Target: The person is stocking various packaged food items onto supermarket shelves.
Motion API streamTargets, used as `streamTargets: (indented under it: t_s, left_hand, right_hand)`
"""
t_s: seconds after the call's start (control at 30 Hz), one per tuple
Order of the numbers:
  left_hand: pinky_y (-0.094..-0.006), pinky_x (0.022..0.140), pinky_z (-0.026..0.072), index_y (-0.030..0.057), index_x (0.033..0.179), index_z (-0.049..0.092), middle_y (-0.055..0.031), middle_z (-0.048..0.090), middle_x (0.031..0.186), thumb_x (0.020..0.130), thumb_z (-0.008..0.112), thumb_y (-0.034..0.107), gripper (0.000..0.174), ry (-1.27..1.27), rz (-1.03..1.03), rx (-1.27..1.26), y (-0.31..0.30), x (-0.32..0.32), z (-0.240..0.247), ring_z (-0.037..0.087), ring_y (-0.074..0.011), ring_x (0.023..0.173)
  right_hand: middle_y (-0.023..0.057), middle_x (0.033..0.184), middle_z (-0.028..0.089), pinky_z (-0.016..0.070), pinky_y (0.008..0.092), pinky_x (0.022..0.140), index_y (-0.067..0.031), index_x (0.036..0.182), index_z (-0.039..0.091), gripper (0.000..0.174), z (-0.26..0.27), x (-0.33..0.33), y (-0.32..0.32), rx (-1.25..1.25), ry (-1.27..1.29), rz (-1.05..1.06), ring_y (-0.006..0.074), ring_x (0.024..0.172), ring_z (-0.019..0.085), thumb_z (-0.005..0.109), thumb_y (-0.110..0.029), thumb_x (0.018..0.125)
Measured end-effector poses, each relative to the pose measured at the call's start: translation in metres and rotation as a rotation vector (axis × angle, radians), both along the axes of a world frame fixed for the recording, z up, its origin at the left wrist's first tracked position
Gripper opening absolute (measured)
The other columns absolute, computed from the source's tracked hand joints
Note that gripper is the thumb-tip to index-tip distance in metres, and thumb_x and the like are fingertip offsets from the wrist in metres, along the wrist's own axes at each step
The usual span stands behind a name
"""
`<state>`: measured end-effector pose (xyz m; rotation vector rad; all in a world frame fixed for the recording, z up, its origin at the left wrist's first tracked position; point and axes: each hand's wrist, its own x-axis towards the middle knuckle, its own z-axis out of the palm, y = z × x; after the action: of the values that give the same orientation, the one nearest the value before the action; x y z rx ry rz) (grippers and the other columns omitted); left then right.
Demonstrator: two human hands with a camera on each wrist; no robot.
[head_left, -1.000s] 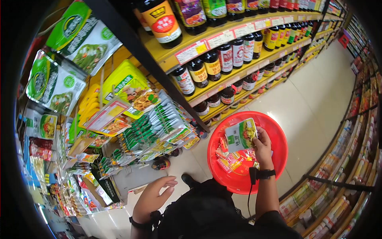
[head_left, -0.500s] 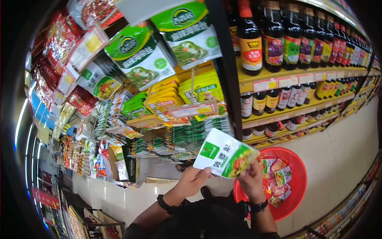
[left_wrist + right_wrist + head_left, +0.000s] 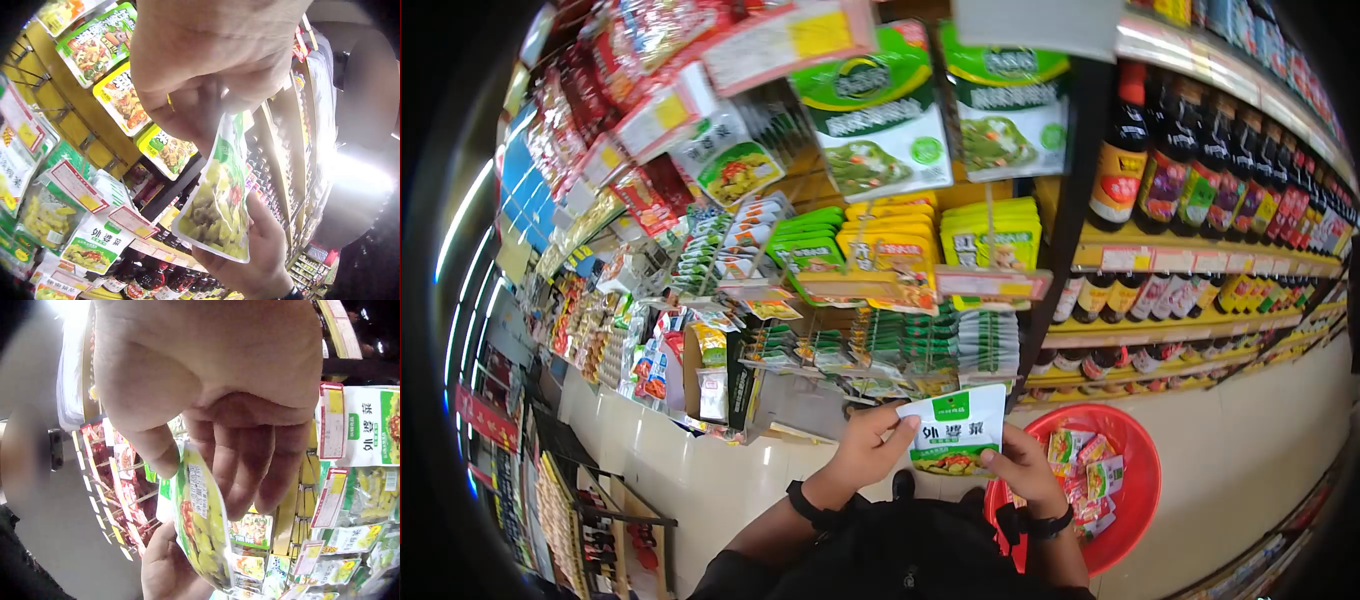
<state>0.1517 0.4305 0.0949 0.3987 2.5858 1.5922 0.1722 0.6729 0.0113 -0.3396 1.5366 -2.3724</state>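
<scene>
A white-and-green food pouch (image 3: pixel 953 425) with a picture of chopped vegetables is held upright in front of the body. My left hand (image 3: pixel 868 447) pinches its left edge, the thumb lying on the printed front. At the lower right corner, my right hand (image 3: pixel 1028 468) grips it between thumb and fingers. The left wrist view shows the pouch (image 3: pixel 215 209) between both hands, its other side covered with yellow-green pieces. Seen from the right wrist, the pouch (image 3: pixel 201 519) is nearly edge-on, the right thumb against it and the left hand (image 3: pixel 169 565) beyond.
A red tub (image 3: pixel 1145 500) on the floor at my right holds several small packets (image 3: pixel 1103 478). Ahead, pouches (image 3: pixel 880 120) hang on hooks with price tags. Shelves of dark sauce bottles (image 3: pixel 1122 165) run off to the right. An open carton (image 3: pixel 718 380) stands at the left.
The right hand has brought a pouch up from over the tub, and the left hand has joined it. The pouch has turned upright, and the view has swung toward the hanging pouches.
</scene>
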Motion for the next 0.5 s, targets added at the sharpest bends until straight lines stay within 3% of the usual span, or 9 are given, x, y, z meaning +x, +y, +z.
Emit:
streamTargets:
  t_s: [0.13,0.27,0.37,0.5]
  left_hand:
    - [-0.0277,0.067,0.0507,-0.0036,0.108,0.068,-0.0106,0.068,0.08,0.098,0.061,0.013,0.021,0.021,0.009,0.108,-0.022,0.003,-0.002,0.06,-0.0077,0.074]
    - [-0.0258,0.064,0.0476,-0.0033,0.109,0.067,-0.0038,0.065,0.078,0.1,0.061,0.017,0.023,0.054,0.017,0.247,-0.048,0.007,0.0,0.056,-0.0053,0.072]
    - [-0.0241,0.061,0.0443,-0.0033,0.109,0.067,-0.0005,0.062,0.078,0.101,0.06,0.018,0.024,0.03,0.024,0.349,-0.071,0.002,-0.013,0.052,-0.0033,0.072]
    - [-0.0229,0.06,0.042,-0.0035,0.105,0.067,0.0031,0.06,0.077,0.101,0.06,0.019,0.024,0.037,0.061,0.52,-0.089,0.007,0.004,0.05,-0.0018,0.072]
  right_hand:
    - [0.004,0.111,0.067,0.0475,0.0284,0.09,0.0033,0.121,0.063,0.028,0.017,0.0,-0.023,0.188,0.105,-0.039,0.0108,0.102,0.058,0.063,-0.011,0.097]
    - [0.0034,0.104,0.069,0.0485,0.0279,0.087,0.0037,0.116,0.065,0.024,0.034,-0.002,-0.052,0.207,0.183,-0.097,0.0096,0.096,0.059,0.064,-0.011,0.097]
    - [0.0098,0.117,0.064,0.0475,0.0293,0.091,0.0038,0.136,0.049,0.043,0.063,-0.005,-0.079,0.057,0.247,-0.092,0.0138,0.107,0.06,0.063,-0.003,0.095]
    - [0.0123,0.126,0.059,0.045,0.0318,0.098,0.0053,0.144,0.038,0.057,0.083,-0.005,-0.109,0.049,0.308,-0.122,0.0176,0.115,0.058,0.063,0.003,0.093]
